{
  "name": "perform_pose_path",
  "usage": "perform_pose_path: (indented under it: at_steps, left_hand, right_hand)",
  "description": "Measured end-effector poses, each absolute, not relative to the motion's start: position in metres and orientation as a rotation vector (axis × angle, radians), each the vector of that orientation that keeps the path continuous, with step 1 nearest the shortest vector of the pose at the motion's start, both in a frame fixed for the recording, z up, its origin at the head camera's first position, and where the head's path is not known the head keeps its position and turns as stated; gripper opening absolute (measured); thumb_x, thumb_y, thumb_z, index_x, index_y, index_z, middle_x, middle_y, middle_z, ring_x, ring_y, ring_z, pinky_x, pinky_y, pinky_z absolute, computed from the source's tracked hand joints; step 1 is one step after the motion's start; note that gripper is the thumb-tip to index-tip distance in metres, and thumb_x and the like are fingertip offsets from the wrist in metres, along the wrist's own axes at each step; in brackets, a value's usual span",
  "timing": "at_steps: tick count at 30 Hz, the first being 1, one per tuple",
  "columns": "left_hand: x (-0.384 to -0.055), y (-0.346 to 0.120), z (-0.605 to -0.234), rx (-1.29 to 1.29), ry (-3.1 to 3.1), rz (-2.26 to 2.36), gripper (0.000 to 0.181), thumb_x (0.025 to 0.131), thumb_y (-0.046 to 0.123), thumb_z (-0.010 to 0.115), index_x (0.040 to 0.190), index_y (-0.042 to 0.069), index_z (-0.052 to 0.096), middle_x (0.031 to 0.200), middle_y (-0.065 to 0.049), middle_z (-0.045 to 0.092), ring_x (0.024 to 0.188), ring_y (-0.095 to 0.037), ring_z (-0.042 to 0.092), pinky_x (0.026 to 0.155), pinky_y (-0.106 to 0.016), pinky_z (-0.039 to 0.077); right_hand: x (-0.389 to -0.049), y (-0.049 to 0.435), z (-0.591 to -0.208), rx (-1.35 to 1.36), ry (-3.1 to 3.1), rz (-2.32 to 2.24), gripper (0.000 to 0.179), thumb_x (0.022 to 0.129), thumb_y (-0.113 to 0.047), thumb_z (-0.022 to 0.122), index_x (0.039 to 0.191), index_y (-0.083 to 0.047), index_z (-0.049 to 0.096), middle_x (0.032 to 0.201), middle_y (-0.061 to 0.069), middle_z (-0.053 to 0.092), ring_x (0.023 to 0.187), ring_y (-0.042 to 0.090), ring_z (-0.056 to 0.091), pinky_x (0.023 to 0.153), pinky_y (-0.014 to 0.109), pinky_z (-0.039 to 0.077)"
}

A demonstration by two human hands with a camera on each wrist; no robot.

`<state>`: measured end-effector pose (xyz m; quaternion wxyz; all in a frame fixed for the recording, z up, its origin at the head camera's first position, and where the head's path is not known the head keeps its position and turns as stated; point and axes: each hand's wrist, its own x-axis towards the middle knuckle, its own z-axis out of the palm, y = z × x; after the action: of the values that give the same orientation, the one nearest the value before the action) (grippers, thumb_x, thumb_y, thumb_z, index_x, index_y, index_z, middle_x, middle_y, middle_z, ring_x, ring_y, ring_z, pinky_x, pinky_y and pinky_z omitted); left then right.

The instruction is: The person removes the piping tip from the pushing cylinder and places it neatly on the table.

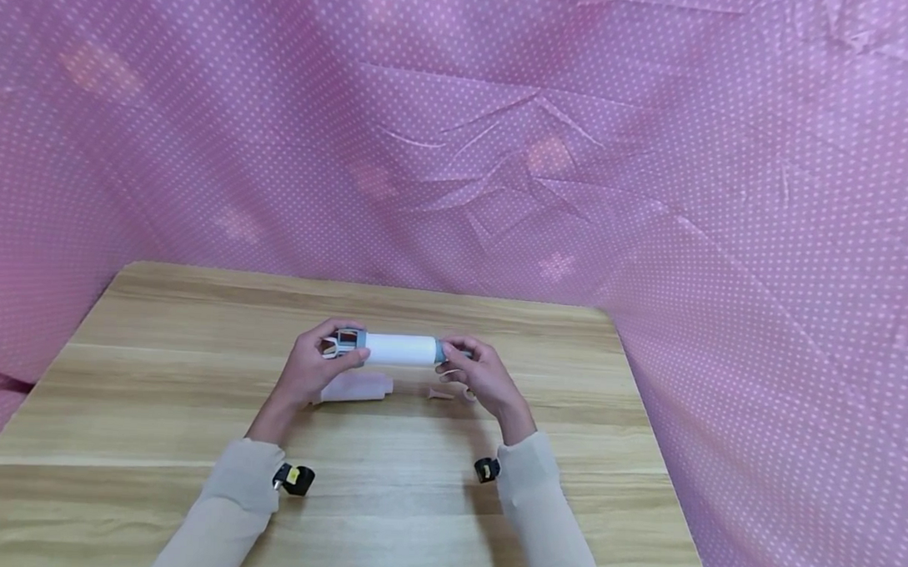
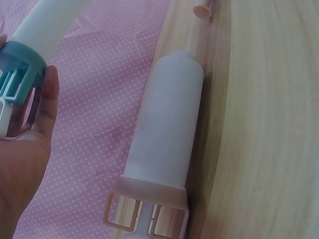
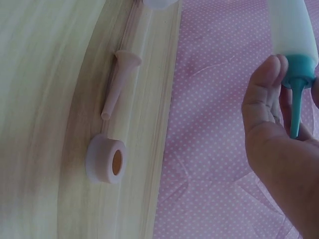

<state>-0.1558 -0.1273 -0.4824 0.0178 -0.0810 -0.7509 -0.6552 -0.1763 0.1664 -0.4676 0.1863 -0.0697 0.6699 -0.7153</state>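
A white-and-teal piping syringe (image 1: 401,349) is held sideways above the table between both hands. My left hand (image 1: 307,368) grips its handle end, with thumb and fingers around the teal collar (image 2: 34,62). At the other end, my right hand (image 1: 490,383) pinches the teal screw cap (image 3: 301,63), from which a thin teal nozzle (image 3: 296,107) sticks out. Below lies a second syringe, white and pink (image 2: 167,117), its pink looped handle (image 2: 149,191) towards the left. To its right on the table are a loose pink nozzle (image 3: 119,82) and a pink ring cap (image 3: 103,159).
The wooden table (image 1: 386,498) has its far edge beyond the hands. Pink dotted cloth (image 1: 459,150) hangs behind and at both sides. Black wrist cameras (image 1: 297,480) are strapped over the light sleeves (image 1: 224,513).
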Motion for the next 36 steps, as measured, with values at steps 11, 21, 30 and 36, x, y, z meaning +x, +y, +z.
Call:
perform_pose_path:
  at_steps: [11,21,30,36]
  left_hand:
    - [-0.1559,-0.1278,-0.4832,-0.272,-2.326,-2.012,0.041,0.089,0.02,0.079,0.125,0.006,0.067,0.119,-0.012,0.063,0.101,-0.025,0.055,0.091,-0.04,0.04]
    - [-0.1568,-0.1292,-0.4831,-0.262,-2.318,-2.033,0.04,0.088,0.02,0.081,0.124,0.009,0.068,0.116,-0.01,0.063,0.101,-0.026,0.055,0.088,-0.039,0.043]
    - [-0.1564,-0.1294,-0.4849,-0.276,-2.313,-2.091,0.041,0.088,0.017,0.08,0.126,0.009,0.066,0.118,-0.015,0.059,0.099,-0.029,0.057,0.075,-0.033,0.056]
    - [-0.1577,-0.1299,-0.4821,-0.276,-2.298,-2.118,0.043,0.088,0.017,0.08,0.127,0.008,0.065,0.118,-0.017,0.058,0.098,-0.03,0.058,0.073,-0.038,0.059]
  right_hand:
    - [-0.1749,0.167,-0.4671,-0.244,1.925,-2.034,0.034,0.1,-0.003,0.062,0.131,0.009,0.057,0.12,0.013,0.058,0.095,0.021,0.066,0.083,0.033,0.058]
    - [-0.1761,0.1685,-0.4668,-0.295,1.906,-2.058,0.025,0.099,-0.005,0.063,0.122,0.005,0.062,0.123,0.011,0.058,0.102,0.023,0.061,0.08,0.033,0.058]
    - [-0.1792,0.1651,-0.4682,-0.244,1.946,-2.082,0.021,0.102,-0.005,0.06,0.119,0.006,0.064,0.119,0.011,0.062,0.101,0.022,0.062,0.086,0.041,0.058]
    - [-0.1797,0.1642,-0.4706,-0.184,1.904,-2.076,0.032,0.104,-0.012,0.059,0.13,0.006,0.057,0.121,0.013,0.058,0.099,0.022,0.062,0.085,0.036,0.058]
